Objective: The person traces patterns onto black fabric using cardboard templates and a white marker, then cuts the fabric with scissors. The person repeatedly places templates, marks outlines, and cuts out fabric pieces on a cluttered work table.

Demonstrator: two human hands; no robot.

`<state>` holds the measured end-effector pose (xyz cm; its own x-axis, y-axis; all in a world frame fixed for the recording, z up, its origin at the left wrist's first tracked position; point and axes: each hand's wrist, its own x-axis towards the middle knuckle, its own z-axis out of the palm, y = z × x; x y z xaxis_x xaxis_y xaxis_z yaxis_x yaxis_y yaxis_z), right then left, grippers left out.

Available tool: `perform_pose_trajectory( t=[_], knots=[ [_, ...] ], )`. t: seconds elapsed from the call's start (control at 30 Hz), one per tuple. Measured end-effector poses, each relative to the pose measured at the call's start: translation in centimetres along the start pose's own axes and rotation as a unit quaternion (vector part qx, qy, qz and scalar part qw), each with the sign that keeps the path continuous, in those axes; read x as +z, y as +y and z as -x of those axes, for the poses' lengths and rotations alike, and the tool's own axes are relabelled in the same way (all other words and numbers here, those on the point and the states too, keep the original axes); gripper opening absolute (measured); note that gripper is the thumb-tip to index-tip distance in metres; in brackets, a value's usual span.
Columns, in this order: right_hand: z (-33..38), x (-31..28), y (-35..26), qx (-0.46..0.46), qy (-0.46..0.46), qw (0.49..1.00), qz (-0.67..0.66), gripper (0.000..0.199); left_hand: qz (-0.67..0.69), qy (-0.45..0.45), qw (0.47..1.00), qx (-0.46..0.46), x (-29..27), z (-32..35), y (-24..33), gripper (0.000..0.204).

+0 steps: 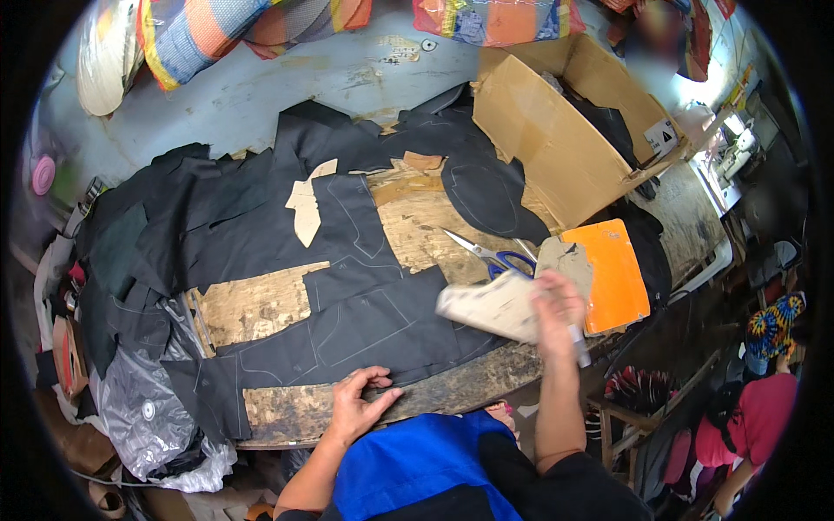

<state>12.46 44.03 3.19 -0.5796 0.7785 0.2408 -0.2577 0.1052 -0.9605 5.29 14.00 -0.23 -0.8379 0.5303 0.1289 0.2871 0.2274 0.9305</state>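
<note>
My right hand (556, 308) grips a beige card pattern piece (486, 306), slightly blurred, above the right part of the worn wooden table (291, 417). A pale, pen-like stick (579, 346) shows below that hand; whether the hand also holds it I cannot tell. My left hand (360, 401) rests at the table's front edge, thumb and fingers apart, its fingertips on black sheet material (373, 326) with pale drawn outlines. Scissors (491, 254) with blue handles lie open beyond the pattern piece. Another beige pattern piece (306, 204) lies on the black material farther left.
An orange folder (617, 276) lies at the right, partly under a grey-beige piece (566, 265). A large open cardboard box (556, 143) stands at the back right. Clear plastic (152, 408) hangs at the left end. At the far right are a sewing machine (737, 148) and another person (756, 421).
</note>
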Motion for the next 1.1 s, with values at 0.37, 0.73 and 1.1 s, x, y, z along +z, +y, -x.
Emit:
perform_pose_trajectory(
  t=[0.37,0.73,1.1],
  knots=[
    [-3.4,-9.6,0.5,-0.08,0.243,0.967,-0.015,0.04,-0.002,0.011,1.0,-0.004,0.2,-0.2,-0.2,0.023],
    [-3.7,-10.2,1.1,-0.074,0.254,0.964,0.015,0.04,0.007,0.012,1.0,-0.005,0.0,-0.3,0.0,0.022],
    [-3.8,-10.0,1.2,-0.092,0.247,0.961,0.085,0.042,0.0,0.01,1.0,0.0,0.0,-0.6,0.7,0.021]
  ],
)
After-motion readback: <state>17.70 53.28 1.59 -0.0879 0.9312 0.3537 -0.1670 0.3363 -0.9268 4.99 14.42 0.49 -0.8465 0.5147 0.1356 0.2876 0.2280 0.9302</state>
